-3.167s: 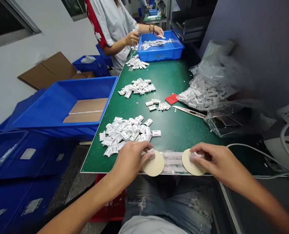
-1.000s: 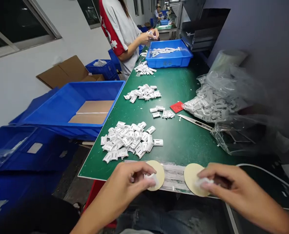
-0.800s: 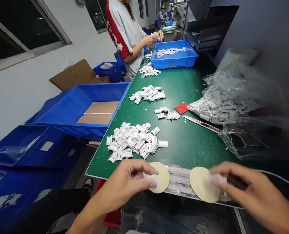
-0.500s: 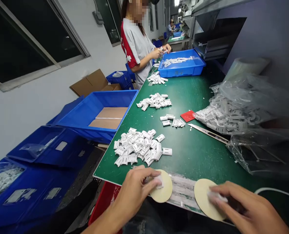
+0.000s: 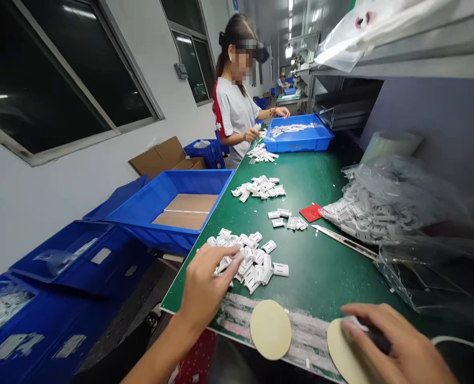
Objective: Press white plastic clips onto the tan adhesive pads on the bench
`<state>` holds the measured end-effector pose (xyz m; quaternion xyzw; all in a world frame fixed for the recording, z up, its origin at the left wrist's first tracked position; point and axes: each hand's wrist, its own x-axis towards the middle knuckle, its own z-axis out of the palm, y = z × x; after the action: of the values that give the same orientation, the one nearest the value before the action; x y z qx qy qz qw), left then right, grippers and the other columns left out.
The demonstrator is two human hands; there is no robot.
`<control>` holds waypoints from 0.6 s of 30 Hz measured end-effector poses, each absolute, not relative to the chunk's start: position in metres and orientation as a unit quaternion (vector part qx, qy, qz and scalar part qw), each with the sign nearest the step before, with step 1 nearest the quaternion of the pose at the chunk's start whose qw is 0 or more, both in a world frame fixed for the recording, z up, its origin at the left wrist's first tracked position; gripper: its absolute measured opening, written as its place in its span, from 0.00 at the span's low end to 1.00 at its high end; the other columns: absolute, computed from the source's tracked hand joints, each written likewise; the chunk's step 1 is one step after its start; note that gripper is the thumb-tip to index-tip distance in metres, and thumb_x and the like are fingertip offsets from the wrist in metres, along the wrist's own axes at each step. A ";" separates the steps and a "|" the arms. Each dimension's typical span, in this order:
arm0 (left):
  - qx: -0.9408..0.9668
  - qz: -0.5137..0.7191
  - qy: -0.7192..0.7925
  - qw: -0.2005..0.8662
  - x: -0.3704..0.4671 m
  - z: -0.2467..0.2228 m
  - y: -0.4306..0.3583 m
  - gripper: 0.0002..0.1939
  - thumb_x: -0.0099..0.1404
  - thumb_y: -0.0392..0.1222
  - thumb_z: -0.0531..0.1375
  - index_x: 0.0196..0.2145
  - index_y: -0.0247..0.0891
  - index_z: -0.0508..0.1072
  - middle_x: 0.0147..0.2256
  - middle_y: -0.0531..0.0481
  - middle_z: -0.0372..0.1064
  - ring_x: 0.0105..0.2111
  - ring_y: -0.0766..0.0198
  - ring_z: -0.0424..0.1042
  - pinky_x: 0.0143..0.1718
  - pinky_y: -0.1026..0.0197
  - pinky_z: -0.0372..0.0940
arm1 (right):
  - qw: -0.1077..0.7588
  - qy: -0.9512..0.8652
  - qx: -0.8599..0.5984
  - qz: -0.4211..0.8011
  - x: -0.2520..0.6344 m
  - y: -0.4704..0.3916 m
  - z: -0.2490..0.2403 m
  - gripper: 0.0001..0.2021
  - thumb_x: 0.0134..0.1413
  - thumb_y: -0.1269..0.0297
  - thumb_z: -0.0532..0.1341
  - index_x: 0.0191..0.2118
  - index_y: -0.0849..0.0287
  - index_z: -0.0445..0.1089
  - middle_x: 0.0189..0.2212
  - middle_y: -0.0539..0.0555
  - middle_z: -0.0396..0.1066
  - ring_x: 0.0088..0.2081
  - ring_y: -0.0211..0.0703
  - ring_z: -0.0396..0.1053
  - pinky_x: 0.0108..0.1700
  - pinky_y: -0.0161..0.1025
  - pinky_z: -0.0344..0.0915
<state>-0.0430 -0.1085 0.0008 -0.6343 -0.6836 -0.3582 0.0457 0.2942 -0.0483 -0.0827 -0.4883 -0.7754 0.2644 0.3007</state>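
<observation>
My left hand (image 5: 208, 280) reaches over the near pile of white plastic pieces (image 5: 257, 261), thumb and forefinger closed at its edge on what looks like one small white piece; the fingertips are slightly blurred. To the right, my right hand (image 5: 393, 338) pinches a white plastic piece (image 5: 356, 322) at the upper edge of a round cream pad (image 5: 345, 352). Its fingers partly cover that piece. A second round cream pad (image 5: 270, 329) lies bare between my hands, on a whitish, worn strip (image 5: 309, 333) along the table's front edge.
Further along the green table (image 5: 301, 272) lie a few loose white pieces, another pile (image 5: 259, 188), a red square (image 5: 310, 213), a cutter knife (image 5: 343, 241) and a clear bag of parts (image 5: 373, 208). A co-worker (image 5: 237, 106) stands by a blue tray (image 5: 299, 141). Blue bins (image 5: 168, 234) flank the left.
My left hand has left the left pad and moved forward to the pile. My right hand stays at its pad with a piece. The view has tipped upward, and the co-worker's hands have moved apart.
</observation>
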 end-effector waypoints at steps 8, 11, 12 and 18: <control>-0.656 -0.274 -0.703 0.020 -0.037 -0.015 -0.025 0.05 0.63 0.38 0.63 0.38 0.40 0.77 0.37 0.48 0.74 0.39 0.57 0.72 0.41 0.57 0.65 | 0.171 -0.861 -0.412 0.244 0.182 -0.006 -0.064 0.19 0.63 0.60 0.54 0.57 0.54 0.67 0.53 0.59 0.69 0.48 0.53 0.71 0.49 0.47 0.68; -0.651 -0.305 -0.694 0.034 -0.032 -0.025 -0.013 0.09 0.65 0.38 0.61 0.44 0.41 0.75 0.40 0.48 0.73 0.41 0.58 0.73 0.42 0.58 0.66 | 0.139 -0.870 -0.441 0.170 0.174 0.005 -0.063 0.22 0.66 0.61 0.52 0.63 0.58 0.61 0.57 0.63 0.64 0.53 0.54 0.68 0.53 0.47 0.66; -0.647 -0.321 -0.691 0.036 -0.030 -0.026 -0.011 0.09 0.66 0.38 0.61 0.45 0.42 0.74 0.41 0.49 0.73 0.41 0.59 0.73 0.42 0.58 0.66 | 0.128 -0.874 -0.440 0.164 0.176 0.007 -0.063 0.21 0.67 0.61 0.51 0.62 0.58 0.62 0.56 0.62 0.65 0.53 0.52 0.68 0.52 0.45 0.66; -0.588 -0.425 -0.687 0.047 -0.010 -0.020 -0.018 0.10 0.70 0.38 0.56 0.47 0.41 0.72 0.42 0.48 0.73 0.42 0.59 0.73 0.43 0.58 0.66 | 0.043 -0.902 -0.419 0.096 0.196 0.030 -0.043 0.16 0.67 0.62 0.51 0.54 0.53 0.69 0.48 0.57 0.74 0.47 0.47 0.73 0.46 0.38 0.67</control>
<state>-0.0103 -0.0180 -0.0197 -0.5882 -0.6866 -0.4248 0.0468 0.1962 0.0298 -0.0430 -0.4191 -0.9018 0.0964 0.0425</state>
